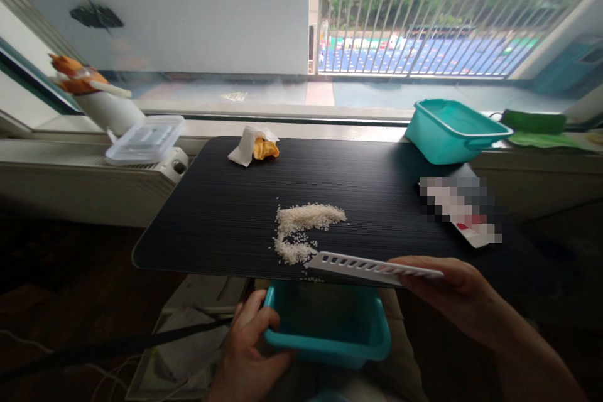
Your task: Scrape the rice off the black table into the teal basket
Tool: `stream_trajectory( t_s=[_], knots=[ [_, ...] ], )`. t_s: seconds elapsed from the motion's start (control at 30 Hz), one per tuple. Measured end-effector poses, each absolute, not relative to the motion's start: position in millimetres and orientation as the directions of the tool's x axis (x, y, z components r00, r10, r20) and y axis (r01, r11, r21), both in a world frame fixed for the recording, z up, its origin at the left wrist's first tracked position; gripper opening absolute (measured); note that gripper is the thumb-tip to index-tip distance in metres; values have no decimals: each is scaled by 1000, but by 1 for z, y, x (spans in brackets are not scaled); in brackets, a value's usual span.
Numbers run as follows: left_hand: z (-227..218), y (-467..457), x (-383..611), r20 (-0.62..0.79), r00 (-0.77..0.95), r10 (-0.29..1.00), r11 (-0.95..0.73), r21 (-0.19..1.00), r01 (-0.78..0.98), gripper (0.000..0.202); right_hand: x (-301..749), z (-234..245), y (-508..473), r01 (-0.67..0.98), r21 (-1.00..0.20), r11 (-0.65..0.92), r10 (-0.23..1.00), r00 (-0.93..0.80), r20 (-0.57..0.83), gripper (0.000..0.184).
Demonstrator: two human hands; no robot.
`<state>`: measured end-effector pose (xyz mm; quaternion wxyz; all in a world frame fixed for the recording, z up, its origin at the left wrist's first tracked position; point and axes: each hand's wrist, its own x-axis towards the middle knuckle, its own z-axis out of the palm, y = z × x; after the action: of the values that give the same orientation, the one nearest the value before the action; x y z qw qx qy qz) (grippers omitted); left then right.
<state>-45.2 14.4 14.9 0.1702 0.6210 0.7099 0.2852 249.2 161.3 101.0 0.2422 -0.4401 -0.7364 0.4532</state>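
Note:
My left hand (247,352) grips the left rim of a teal plastic bin (330,333), held just below the near edge of the black table (211,213). My right hand (447,292) holds a white slotted plastic lid (372,266) flat at that edge, its tip touching a pile of white rice grains (301,229) spread on the table. A few grains lie at the edge under the lid.
A second teal bin (452,129) stands at the table's far right corner. A crumpled tissue with something orange (254,146) lies at the far edge. A clear lidded box (145,138) rests on the sill to the left. A white packet (464,210) lies on the right.

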Motion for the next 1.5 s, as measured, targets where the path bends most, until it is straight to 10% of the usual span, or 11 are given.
stream_trajectory(
  t_s=[1.5],
  knots=[
    [9, 12, -57, 129, -205, 970, 80, 630, 773, 15, 227, 97, 171, 377, -900, 220, 818, -574, -40, 21]
  ],
)
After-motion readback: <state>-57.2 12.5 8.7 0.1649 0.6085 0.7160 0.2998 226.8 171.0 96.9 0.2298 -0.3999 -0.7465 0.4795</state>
